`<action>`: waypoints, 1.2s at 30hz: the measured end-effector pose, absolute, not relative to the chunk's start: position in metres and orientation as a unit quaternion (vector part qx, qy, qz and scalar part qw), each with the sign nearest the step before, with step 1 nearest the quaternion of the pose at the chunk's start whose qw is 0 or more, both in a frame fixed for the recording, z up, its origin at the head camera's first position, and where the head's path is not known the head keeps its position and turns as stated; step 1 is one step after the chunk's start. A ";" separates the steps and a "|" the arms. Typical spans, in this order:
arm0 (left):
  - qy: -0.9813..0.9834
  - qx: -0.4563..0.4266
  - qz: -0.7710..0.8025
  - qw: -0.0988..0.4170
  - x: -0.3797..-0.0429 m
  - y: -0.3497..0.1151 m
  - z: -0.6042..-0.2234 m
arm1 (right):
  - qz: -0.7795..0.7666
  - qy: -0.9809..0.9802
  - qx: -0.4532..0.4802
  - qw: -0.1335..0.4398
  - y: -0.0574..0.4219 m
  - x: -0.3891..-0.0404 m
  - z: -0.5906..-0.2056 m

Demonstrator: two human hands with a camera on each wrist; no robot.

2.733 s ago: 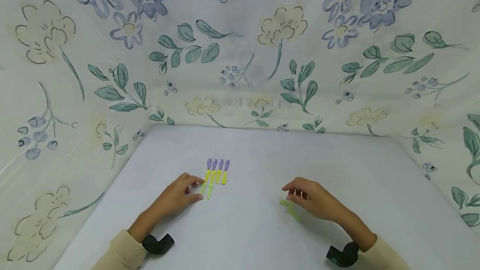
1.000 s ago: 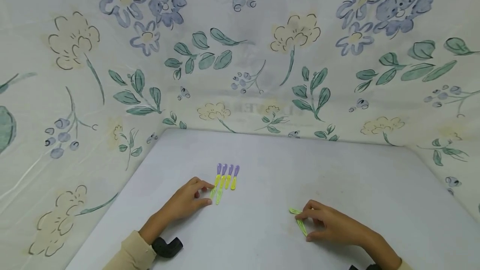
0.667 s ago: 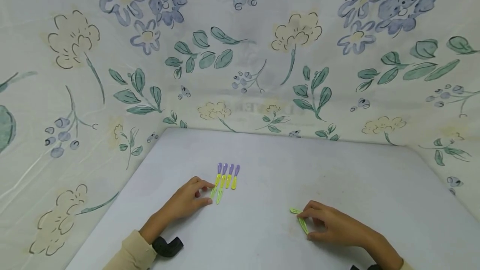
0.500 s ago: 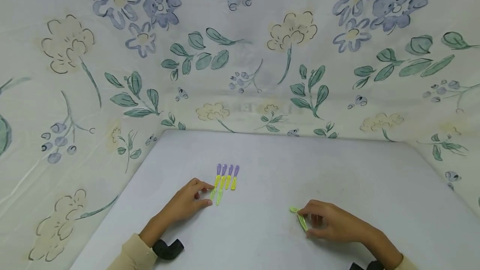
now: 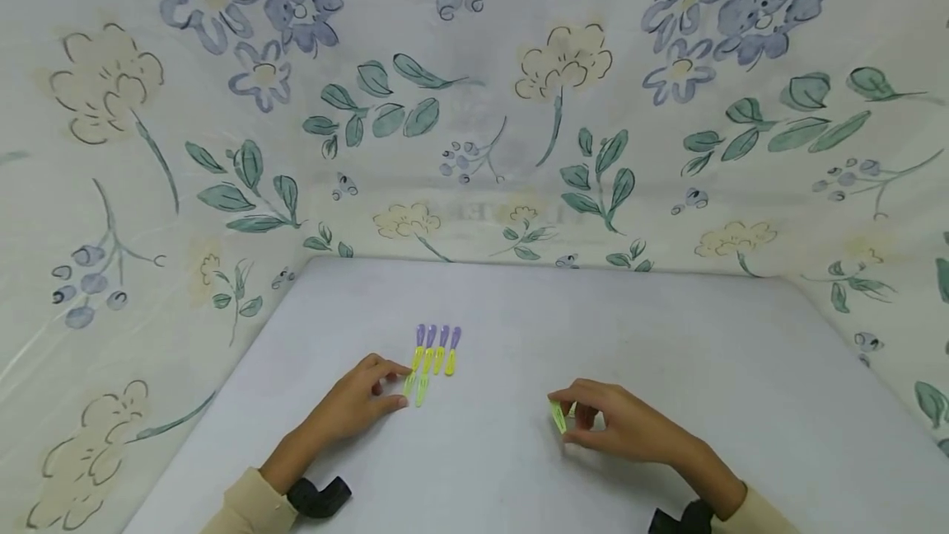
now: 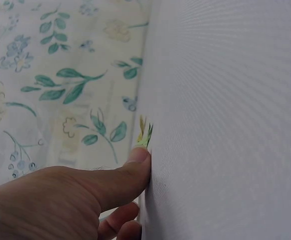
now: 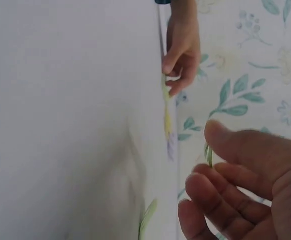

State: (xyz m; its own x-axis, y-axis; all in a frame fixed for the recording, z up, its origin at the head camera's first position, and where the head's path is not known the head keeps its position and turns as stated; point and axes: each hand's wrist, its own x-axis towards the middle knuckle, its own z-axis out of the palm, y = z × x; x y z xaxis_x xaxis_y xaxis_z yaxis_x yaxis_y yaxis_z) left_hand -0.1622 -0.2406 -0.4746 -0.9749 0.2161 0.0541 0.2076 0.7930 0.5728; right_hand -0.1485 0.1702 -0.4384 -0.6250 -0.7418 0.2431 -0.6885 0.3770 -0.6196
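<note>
Purple hair clips (image 5: 432, 336) lie side by side on the white table, with yellow hair clips (image 5: 441, 360) end to end below them. Two light green hair clips continue the left columns. My left hand (image 5: 359, 398) holds the leftmost green clip (image 5: 409, 386) by its ends between thumb and index finger; the other green clip (image 5: 423, 391) lies just right of it. My right hand (image 5: 619, 420) pinches a green hair clip (image 5: 558, 417) lengthwise, raised off the table in the right wrist view. One more green clip (image 7: 147, 218) lies on the table below that hand.
The white table (image 5: 504, 468) runs back to a floral-patterned curtain (image 5: 474, 105) that closes in the back and both sides. Black wrist mounts (image 5: 319, 498) sit at both wrists, close to the tabletop.
My right hand, which reached down to a green clip on the table, has picked it up and moved slightly left and away from me. My left hand stays at its clip.
</note>
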 end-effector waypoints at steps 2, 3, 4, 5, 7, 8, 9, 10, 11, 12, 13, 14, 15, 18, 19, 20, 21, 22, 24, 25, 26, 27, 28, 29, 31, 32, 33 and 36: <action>0.946 0.112 0.304 0.008 -0.161 -0.241 -0.474 | -0.354 0.832 -0.425 0.035 0.164 -0.150 -0.436; 0.946 0.112 0.305 0.008 -0.161 -0.241 -0.474 | -0.354 0.834 -0.421 0.035 0.162 -0.150 -0.435; 0.946 0.112 0.305 0.006 -0.160 -0.241 -0.474 | -0.353 0.836 -0.418 0.035 0.159 -0.151 -0.434; 0.945 0.112 0.306 0.006 -0.160 -0.241 -0.474 | -0.353 0.838 -0.415 0.036 0.156 -0.151 -0.433; 0.945 0.113 0.308 0.004 -0.161 -0.241 -0.474 | -0.351 0.841 -0.410 0.039 0.150 -0.152 -0.431; 0.945 0.112 0.308 0.003 -0.161 -0.241 -0.474 | -0.350 0.842 -0.409 0.042 0.147 -0.154 -0.430; 0.945 0.112 0.309 0.003 -0.161 -0.241 -0.475 | -0.348 0.843 -0.408 0.045 0.143 -0.155 -0.430; 0.945 0.111 0.309 0.003 -0.162 -0.241 -0.475 | -0.346 0.844 -0.407 0.047 0.140 -0.156 -0.429; 0.945 0.110 0.309 0.005 -0.162 -0.241 -0.475 | -0.345 0.845 -0.406 0.050 0.136 -0.157 -0.429; 0.944 0.110 0.310 0.004 -0.162 -0.241 -0.475 | -0.343 0.845 -0.407 0.048 0.131 -0.159 -0.428; 0.945 0.108 0.309 0.002 -0.162 -0.242 -0.475 | -0.342 0.846 -0.406 0.049 0.127 -0.160 -0.429; 0.945 0.107 0.309 0.002 -0.162 -0.242 -0.475 | -0.342 0.846 -0.407 0.049 0.122 -0.162 -0.429; 0.945 0.106 0.310 0.001 -0.162 -0.242 -0.474 | -0.342 0.846 -0.406 0.048 0.118 -0.163 -0.429; 0.945 0.104 0.311 0.002 -0.162 -0.242 -0.474 | -0.341 0.848 -0.402 0.051 0.104 -0.166 -0.431; 0.944 0.103 0.312 0.004 -0.161 -0.242 -0.475 | -0.343 0.850 -0.397 0.056 0.100 -0.167 -0.432; 0.944 0.104 0.314 0.006 -0.161 -0.242 -0.475 | -0.343 0.851 -0.394 0.058 0.096 -0.168 -0.432; 0.944 0.103 0.315 0.007 -0.160 -0.242 -0.475 | -0.343 0.853 -0.389 0.060 0.092 -0.169 -0.432; 0.944 0.101 0.313 0.009 -0.160 -0.243 -0.476 | -0.343 0.854 -0.386 0.061 0.088 -0.169 -0.433; 0.945 0.098 0.311 0.007 -0.158 -0.243 -0.476 | -0.343 0.856 -0.384 0.059 0.080 -0.172 -0.434; 0.946 0.097 0.309 0.004 -0.158 -0.244 -0.476 | -0.343 0.855 -0.384 0.056 0.077 -0.174 -0.434; 0.947 0.096 0.307 0.001 -0.158 -0.244 -0.476 | -0.343 0.855 -0.386 0.051 0.074 -0.176 -0.435; 0.948 0.096 0.305 -0.001 -0.158 -0.244 -0.476 | -0.345 0.854 -0.387 0.048 0.071 -0.178 -0.436; 0.948 0.097 0.303 -0.004 -0.158 -0.245 -0.476 | -0.346 0.853 -0.389 0.045 0.068 -0.180 -0.437; 0.948 0.099 0.303 -0.005 -0.158 -0.245 -0.475 | -0.347 0.852 -0.390 0.041 0.065 -0.181 -0.438; 0.947 0.104 0.305 -0.005 -0.158 -0.244 -0.474 | -0.352 0.853 -0.384 0.038 0.060 -0.183 -0.441; 0.946 0.105 0.307 -0.002 -0.158 -0.244 -0.474 | -0.352 0.853 -0.383 0.034 0.057 -0.184 -0.443; 0.945 0.106 0.308 0.001 -0.158 -0.243 -0.473 | -0.354 0.853 -0.381 0.031 0.055 -0.184 -0.445; 0.946 0.102 0.308 0.003 -0.158 -0.243 -0.474 | -0.356 0.855 -0.377 0.023 0.045 -0.184 -0.449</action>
State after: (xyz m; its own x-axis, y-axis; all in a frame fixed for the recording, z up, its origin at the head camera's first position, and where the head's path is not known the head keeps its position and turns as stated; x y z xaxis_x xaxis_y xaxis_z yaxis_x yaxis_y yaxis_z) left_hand -0.1578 -0.2434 -0.4740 -0.9790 0.1958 0.0568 0.1917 0.7890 0.5837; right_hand -0.1845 0.0452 -0.4489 -0.7142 -0.6615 0.2287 -0.6282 0.4619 -0.6261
